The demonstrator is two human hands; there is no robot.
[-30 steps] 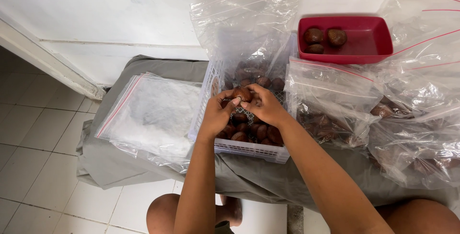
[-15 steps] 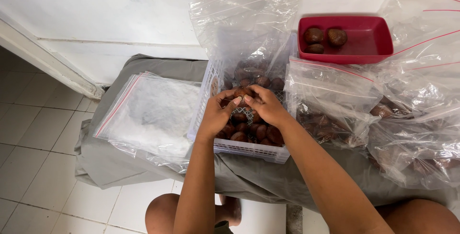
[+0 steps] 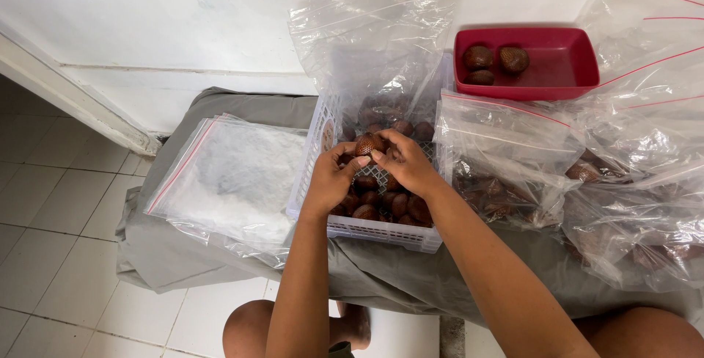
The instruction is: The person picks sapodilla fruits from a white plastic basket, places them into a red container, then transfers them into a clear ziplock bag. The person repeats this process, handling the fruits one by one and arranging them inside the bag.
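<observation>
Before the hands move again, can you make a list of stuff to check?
1. Brown scaly fruit pinched by both the left hand and the right hand: ok.
2. White basket sits flat on the grey cloth: ok.
3. Red tray has room beside its three fruits: ok.
4. Empty bags within reach at the left: ok.
5. Fruit free of damage: cannot tell.

Home floor, white tiles (image 3: 44, 204), plastered wall (image 3: 147, 13)
</observation>
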